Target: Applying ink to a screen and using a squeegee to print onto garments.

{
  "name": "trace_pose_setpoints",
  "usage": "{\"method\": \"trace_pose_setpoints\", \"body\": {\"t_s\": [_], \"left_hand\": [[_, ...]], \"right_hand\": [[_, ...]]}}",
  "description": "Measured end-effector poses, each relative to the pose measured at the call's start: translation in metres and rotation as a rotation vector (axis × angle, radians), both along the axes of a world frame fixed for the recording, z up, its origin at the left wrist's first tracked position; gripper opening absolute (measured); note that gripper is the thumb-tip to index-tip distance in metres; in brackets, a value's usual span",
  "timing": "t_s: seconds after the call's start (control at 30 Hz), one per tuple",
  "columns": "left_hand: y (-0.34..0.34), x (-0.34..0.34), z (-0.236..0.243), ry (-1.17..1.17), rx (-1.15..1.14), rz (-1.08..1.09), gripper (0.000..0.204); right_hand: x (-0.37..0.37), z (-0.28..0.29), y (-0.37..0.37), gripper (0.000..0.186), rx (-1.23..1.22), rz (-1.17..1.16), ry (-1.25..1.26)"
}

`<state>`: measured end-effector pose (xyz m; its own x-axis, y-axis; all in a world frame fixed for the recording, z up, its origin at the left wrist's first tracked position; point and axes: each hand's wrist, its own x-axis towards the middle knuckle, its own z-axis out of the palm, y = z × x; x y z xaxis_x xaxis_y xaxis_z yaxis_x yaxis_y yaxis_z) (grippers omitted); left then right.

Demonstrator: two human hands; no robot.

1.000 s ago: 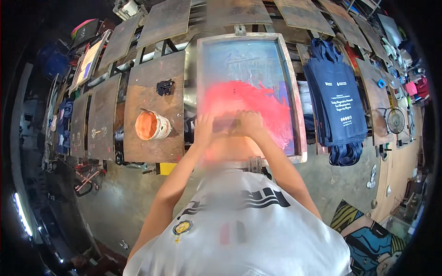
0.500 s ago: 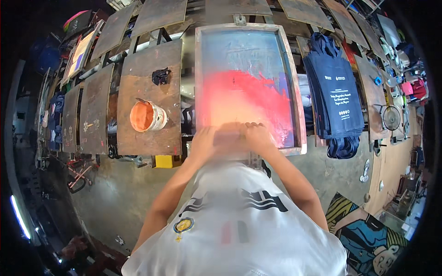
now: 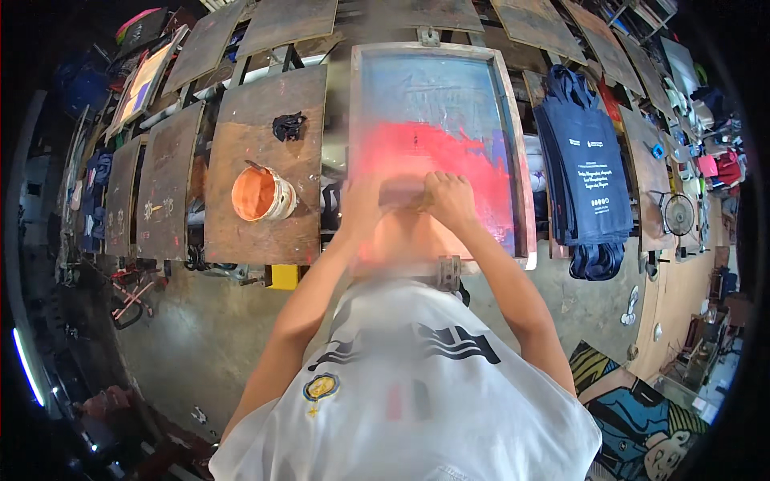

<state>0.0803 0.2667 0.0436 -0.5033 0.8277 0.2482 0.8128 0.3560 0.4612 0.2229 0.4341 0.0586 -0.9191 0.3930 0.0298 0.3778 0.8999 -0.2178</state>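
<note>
A wooden screen-printing frame lies in front of me, its blue mesh smeared with red-pink ink. Across the lower half of the mesh runs a squeegee, partly blurred. My left hand grips its left end, with the fingers softened by blur. At the other end my right hand is closed round it, knuckles up. Paler orange-pink shows on the mesh between the squeegee and me.
To the left, a bucket of orange ink and a crumpled black rag sit on a wooden board. Stacked navy tote bags lie to the right. Beyond them stands a small fan. A metal hinge clamp is at the frame's near edge.
Both hands have moved away from me over the mesh, carrying the squeegee from near the frame's close edge toward its middle. The whole view has shifted slightly.
</note>
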Motion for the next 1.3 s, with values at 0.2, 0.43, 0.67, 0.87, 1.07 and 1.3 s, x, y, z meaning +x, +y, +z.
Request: {"method": "trace_pose_setpoints", "body": {"t_s": [0.2,0.43,0.67,0.87,1.07,1.3], "left_hand": [[-0.031,0.001,0.018,-0.045,-0.128,-0.117,0.063],[-0.079,0.039,-0.008,-0.034,-0.096,-0.050,0.062],[-0.048,0.019,-0.006,0.083,-0.026,-0.044,0.056],[-0.007,-0.014,-0.007,0.133,0.078,-0.031,0.053],[-0.004,-0.003,0.003,0.064,-0.004,0.025,0.046],[-0.065,0.061,0.002,0.018,0.064,0.056,0.036]], "right_hand": [[0.022,0.015,-0.033,0.031,-0.013,0.035,0.057],[0.046,-0.011,-0.072,0.012,0.045,0.074,0.079],[0.032,-0.007,-0.058,0.025,0.107,-0.004,0.195],[-0.008,-0.010,-0.016,0.020,0.148,-0.060,0.229],[0.002,-0.030,-0.026,0.018,0.166,-0.089,0.288],[0.052,-0.024,-0.090,0.013,0.212,-0.122,0.288]]}}
